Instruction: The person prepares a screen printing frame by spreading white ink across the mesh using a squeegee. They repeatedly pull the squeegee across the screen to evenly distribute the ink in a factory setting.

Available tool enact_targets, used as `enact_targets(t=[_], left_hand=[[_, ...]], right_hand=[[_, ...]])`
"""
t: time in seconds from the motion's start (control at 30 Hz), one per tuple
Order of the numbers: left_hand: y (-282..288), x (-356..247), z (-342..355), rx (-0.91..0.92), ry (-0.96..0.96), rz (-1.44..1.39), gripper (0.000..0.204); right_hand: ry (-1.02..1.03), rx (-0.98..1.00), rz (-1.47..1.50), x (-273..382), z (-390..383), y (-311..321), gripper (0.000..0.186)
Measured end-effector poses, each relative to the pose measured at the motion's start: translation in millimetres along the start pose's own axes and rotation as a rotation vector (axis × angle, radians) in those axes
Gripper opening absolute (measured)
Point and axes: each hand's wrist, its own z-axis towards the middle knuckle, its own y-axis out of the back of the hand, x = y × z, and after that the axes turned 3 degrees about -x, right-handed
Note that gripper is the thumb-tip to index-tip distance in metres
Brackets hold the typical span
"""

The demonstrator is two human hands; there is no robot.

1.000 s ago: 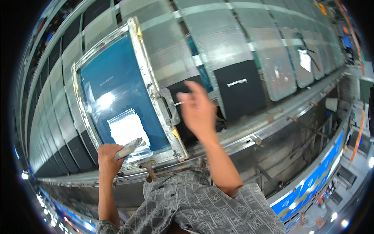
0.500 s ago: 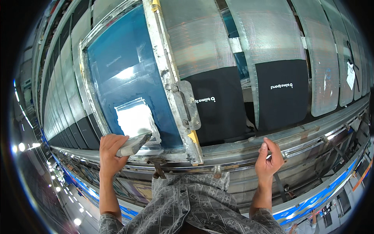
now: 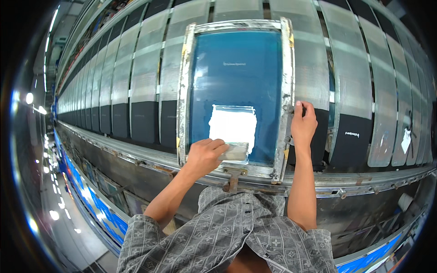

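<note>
A printing screen (image 3: 184, 95) with blue mesh in a worn metal frame lies before me over the row of boards. White ink (image 3: 233, 125) is pooled on the near part of its mesh. My left hand (image 3: 205, 157) is closed round one end of a grey squeegee (image 3: 236, 152), which rests at the near edge of the ink. My right hand (image 3: 304, 125) is at the frame's right rail, its fingers curled over the spot of the metal side handle, which it hides. A small pale print design shows in the mesh's far part.
Glass-like boards (image 3: 348, 68) run in a long row to both sides, several with black fabric pieces (image 3: 349, 143) at their near ends. One piece on the right bears a small white print. A white tag (image 3: 406, 141) lies farther right. A metal rail (image 3: 350, 185) runs along the near edge.
The view has swung left, so the screen now sits near the middle. My right hand has come from beyond the near rail to the screen's right side. The squeegee stays in my left hand.
</note>
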Motion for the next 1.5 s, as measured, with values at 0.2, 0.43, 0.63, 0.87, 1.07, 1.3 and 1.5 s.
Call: enact_targets(t=[0.2, 0.43, 0.63, 0.87, 1.07, 1.3, 1.5], left_hand=[[26.5, 27.6, 33.5, 0.095, -0.062, -0.109, 0.021], [31.4, 59.8, 110.0, 0.047, -0.082, 0.009, 0.023], [23.4, 67.2, 125.0, 0.145, -0.138, 0.138, 0.025], [-9.3, 44.5, 51.2, 0.118, -0.19, 0.131, 0.017], [3.8, 33.6, 33.2, 0.155, -0.181, 0.013, 0.02], [24.1, 67.9, 126.0, 0.098, -0.152, 0.142, 0.024], [14.0, 63.4, 109.9, 0.056, -0.135, 0.112, 0.017]], right_hand=[[0.074, -0.008, -0.114, -10.8, 3.3, -3.2, 0.032], [0.125, 0.057, -0.218, -8.6, 2.6, 1.2, 0.035], [0.094, 0.026, -0.231, 1.9, -7.9, -3.5, 0.035], [0.104, 0.006, -0.235, -5.2, -5.7, -5.4, 0.035], [0.091, -0.006, -0.215, -6.8, -3.3, -3.7, 0.036], [0.129, 0.001, -0.208, -6.7, -5.4, -4.7, 0.036], [0.072, 0.015, -0.191, -8.7, -4.7, -3.6, 0.037]])
